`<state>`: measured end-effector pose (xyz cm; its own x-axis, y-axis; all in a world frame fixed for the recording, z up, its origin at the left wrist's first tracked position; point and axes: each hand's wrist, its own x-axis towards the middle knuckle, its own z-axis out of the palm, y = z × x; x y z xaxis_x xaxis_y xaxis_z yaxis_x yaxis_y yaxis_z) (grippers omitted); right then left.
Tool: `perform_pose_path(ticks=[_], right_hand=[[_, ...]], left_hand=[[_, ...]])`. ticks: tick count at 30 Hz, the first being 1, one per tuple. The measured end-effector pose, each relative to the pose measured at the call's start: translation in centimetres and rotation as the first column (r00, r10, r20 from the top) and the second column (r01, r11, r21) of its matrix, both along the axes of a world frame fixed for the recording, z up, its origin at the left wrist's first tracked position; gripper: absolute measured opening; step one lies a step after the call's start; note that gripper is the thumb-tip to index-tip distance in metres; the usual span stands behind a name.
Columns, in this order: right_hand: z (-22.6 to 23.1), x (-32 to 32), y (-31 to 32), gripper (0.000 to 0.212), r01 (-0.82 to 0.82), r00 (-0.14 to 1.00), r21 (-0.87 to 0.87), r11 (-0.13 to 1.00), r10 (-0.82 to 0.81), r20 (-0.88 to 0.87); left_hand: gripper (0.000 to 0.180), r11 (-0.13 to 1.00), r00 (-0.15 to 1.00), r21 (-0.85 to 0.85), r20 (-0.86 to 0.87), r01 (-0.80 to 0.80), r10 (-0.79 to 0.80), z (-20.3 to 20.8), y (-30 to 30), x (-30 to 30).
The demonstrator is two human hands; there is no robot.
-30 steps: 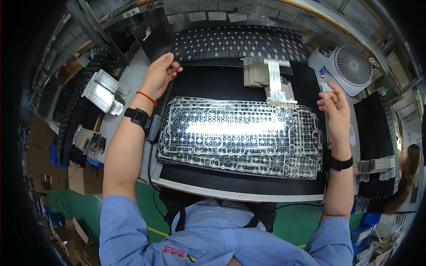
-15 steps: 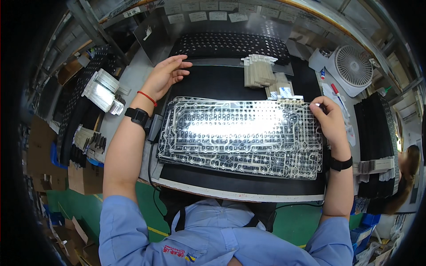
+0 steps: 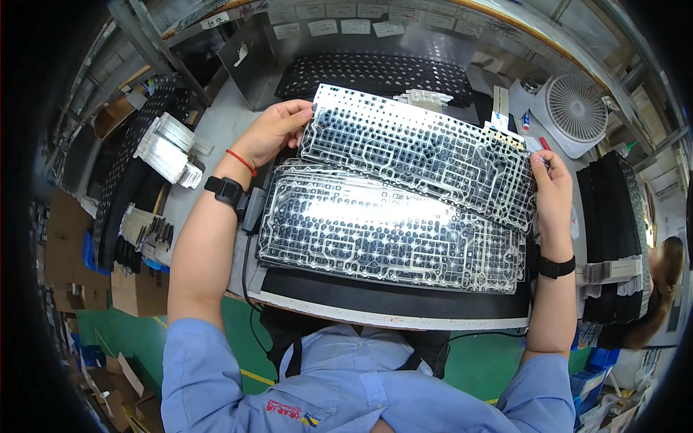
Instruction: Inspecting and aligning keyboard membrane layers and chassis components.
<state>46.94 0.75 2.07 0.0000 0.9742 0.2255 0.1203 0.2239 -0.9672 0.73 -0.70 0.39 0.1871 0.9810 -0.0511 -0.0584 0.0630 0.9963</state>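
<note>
Circuit sheet [image 3: 419, 155] held out over the rear half of the tabletop [image 3: 433, 318], clear film with pale printed tracks, and it's slanting: left end toward the back edge, right end nearer the front, close to the right edge. My left hand [image 3: 278, 128] has its left end pinched between thumb and fingers near the upper corner; my right hand [image 3: 554, 189] pinches the opposite end, some fingertips hidden behind the film. Just in front lies the stack of similar sheets [image 3: 382, 245], across the middle of the tabletop on a black mat [image 3: 361, 294]; the lower edge overlaps it from my view, and whether they touch, I can't tell. Light stuff, I'd judge, springy rather than stiff, likely to sag or flutter if one end goes unsupported. That glare says glossy, so probably slippery, maybe clingy too. Best grip: the short ends, near the corners, fingertips off the tracks, because a crease could spoil them. And the pale tail [image 3: 500, 108] jutting from its upper edge, left of the fan [image 3: 575, 107] at the back-right corner, looks the most delicate part: no handle, that.
</note>
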Motion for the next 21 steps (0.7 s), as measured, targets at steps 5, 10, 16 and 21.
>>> perform_pose_path(ticks=[5, 10, 16, 21], right_hand=[[0.8, -1.2, -0.6, 0.015, -0.027, 0.997, 0.013, 1.0, 0.028, -0.066], [0.8, -0.9, -0.6, 0.019, -0.078, 0.984, -0.013, 0.997, 0.074, -0.16], [0.9, 0.0, -0.6, 0.018, -0.024, 1.0, -0.012, 1.0, 0.024, -0.006], [1.2, -1.1, -1.1, 0.019, 0.037, 0.991, 0.039, 0.999, -0.032, -0.134]], left_hand=[[0.018, 0.997, 0.998, 0.052, -0.026, -0.062, 0.063, -0.2, 0.3, -0.6], [0.016, 0.978, 0.98, 0.063, 0.006, -0.198, 0.198, 0.0, 0.5, -0.3], [0.017, 0.976, 0.975, 0.032, 0.069, -0.214, 0.211, -0.5, 0.9, -1.2], [0.021, 0.979, 0.979, 0.106, 0.132, -0.172, 0.158, -0.4, 0.8, -1.2]])
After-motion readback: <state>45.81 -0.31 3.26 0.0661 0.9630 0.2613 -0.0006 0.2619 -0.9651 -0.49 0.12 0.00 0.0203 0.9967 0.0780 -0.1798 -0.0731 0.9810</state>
